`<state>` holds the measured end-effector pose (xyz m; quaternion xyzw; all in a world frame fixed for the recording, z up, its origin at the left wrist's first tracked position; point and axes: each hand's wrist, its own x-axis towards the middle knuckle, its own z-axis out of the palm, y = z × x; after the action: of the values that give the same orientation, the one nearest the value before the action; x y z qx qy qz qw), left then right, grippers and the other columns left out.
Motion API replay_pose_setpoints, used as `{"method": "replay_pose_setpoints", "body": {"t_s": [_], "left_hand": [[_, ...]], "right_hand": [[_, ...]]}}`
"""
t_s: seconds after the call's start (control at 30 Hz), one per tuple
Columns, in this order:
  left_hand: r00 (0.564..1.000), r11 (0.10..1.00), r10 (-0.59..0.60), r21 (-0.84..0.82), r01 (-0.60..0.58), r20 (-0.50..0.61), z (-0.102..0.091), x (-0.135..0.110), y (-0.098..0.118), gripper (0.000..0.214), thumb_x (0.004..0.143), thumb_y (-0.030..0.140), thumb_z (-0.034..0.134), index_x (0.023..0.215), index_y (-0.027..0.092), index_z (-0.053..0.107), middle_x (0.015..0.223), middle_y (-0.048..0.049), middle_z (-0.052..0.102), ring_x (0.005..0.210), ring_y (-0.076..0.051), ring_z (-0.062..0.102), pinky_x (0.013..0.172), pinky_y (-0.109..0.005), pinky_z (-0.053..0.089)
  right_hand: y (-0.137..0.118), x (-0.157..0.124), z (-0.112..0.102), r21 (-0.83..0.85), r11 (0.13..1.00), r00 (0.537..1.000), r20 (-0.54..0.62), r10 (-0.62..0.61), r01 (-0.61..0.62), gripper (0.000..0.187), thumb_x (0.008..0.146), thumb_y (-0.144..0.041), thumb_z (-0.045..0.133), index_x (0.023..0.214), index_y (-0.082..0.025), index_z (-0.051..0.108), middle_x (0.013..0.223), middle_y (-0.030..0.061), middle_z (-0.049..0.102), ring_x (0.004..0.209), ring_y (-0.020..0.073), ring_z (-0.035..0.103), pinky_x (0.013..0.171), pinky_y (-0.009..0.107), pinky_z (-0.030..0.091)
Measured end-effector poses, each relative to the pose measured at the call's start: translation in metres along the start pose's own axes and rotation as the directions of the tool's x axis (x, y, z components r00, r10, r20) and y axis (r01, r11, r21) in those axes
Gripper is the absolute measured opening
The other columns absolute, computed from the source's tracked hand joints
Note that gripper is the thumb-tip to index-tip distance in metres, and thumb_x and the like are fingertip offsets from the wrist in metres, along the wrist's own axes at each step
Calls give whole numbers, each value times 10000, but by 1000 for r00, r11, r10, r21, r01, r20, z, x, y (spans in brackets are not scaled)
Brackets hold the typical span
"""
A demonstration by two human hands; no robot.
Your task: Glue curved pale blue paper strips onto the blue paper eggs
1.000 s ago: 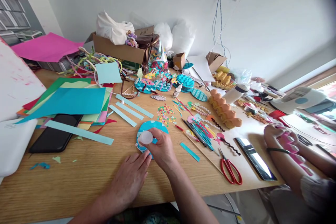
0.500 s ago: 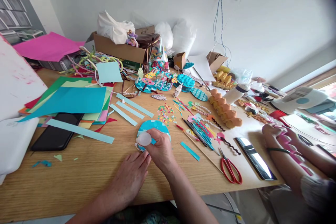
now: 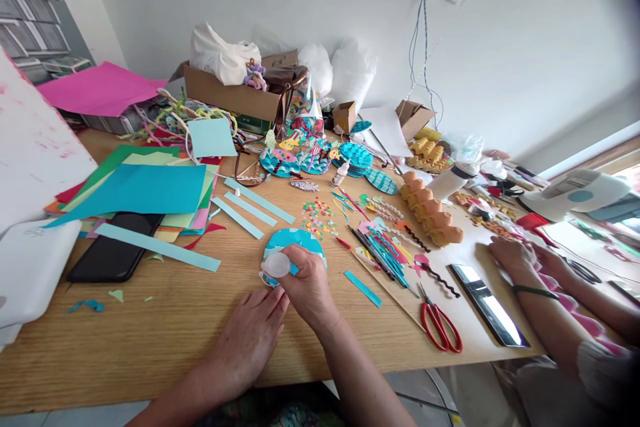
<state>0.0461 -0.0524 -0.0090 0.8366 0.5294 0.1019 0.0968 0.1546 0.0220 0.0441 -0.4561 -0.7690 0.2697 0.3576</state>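
Observation:
Tipped over the near edge of a round blue paper piece [image 3: 295, 238] is a small white glue bottle [image 3: 277, 265], its round base facing up at me. My right hand [image 3: 307, 283] is closed around it, and the hand hides the nozzle. My left hand [image 3: 257, 323] lies flat on the table with fingers stretched, its fingertips by the near edge of the blue piece and touching my right hand. A small white cone-shaped cap [image 3: 237, 192] stands among pale blue paper strips [image 3: 250, 208] beyond. Confetti dots [image 3: 320, 217] lie just behind the blue piece.
Coloured paper sheets [image 3: 145, 187] and a black phone [image 3: 113, 250] lie left. Pens [image 3: 373, 250], red-handled scissors [image 3: 440, 327], another phone [image 3: 487, 303] and an orange egg-carton strip [image 3: 427, 210] lie right. Another person's hands [image 3: 515, 257] hold a pink egg-carton strip at far right.
My view has shifted slightly left. My hands and the glue bottle keep nearly the same place at the blue piece. The other person's hands have moved a little left.

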Motion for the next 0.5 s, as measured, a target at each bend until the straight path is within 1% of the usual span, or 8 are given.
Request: {"method": "replay_pose_setpoints", "body": {"t_s": [0.13, 0.27, 0.37, 0.5], "left_hand": [[999, 1000, 4, -6, -4, -38, 5, -1, -1, 366, 833, 124, 442, 1187, 168, 524, 1173, -115, 608, 1063, -264, 550, 851, -425, 462], [1000, 1000, -4, 11, 4, -19, 4, -1, 0, 423, 825, 108, 451, 1244, 154, 486, 1242, -124, 568, 1084, -274, 540, 862, -437, 453], [1000, 1000, -3, 29, 3, 14, 0, -1, 1, 430, 828, 108, 442, 1255, 146, 481, 1264, -129, 554, 1075, -276, 544, 858, -437, 457], [1000, 1000, -6, 9, 6, 1, -1, -1, 1, 401, 835, 123, 424, 1224, 174, 508, 1234, -114, 576, 1064, -260, 548, 868, -423, 452]], "right_hand": [[0, 0, -4, 73, 996, 998, 24, 56, -58, 78, 695, -177, 564, 647, -207, 618, 663, -10, 632, 614, 133, 552, 590, 216, 415], [-2, 0, -11, 115, 988, 995, 22, 99, -101, 30, 705, -220, 606, 691, -209, 629, 677, -26, 631, 636, 128, 559, 594, 209, 412], [-5, 0, -14, 139, 984, 993, 20, 113, -115, 44, 709, -247, 634, 723, -206, 634, 686, -30, 635, 648, 126, 565, 606, 208, 415], [-5, 1, -12, 115, 987, 992, 52, 111, -116, 57, 700, -244, 640, 743, -207, 645, 722, -22, 653, 666, 134, 574, 611, 213, 423]]}}
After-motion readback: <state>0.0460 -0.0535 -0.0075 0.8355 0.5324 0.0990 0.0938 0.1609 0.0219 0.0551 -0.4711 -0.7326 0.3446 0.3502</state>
